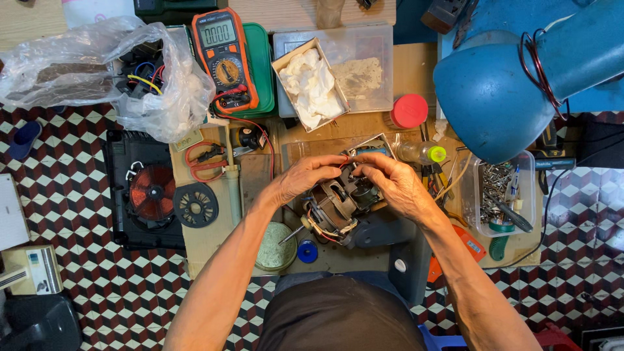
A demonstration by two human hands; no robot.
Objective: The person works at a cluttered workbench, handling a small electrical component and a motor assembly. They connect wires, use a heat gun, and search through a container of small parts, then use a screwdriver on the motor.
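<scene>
Just left of centre, the left hand [300, 180] pinches red wiring atop the small electric motor [338, 208]; right of it, the right hand [396, 185] pinches the same spot. Seemingly a lead-sorting step, calling for fine, steady fingertip work.

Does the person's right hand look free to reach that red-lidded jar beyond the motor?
Probably yes. The right hand rests on the small motor, and the red-lidded jar stands just beyond it with bare bench between; only the blue lamp crowds in from the right.
</scene>
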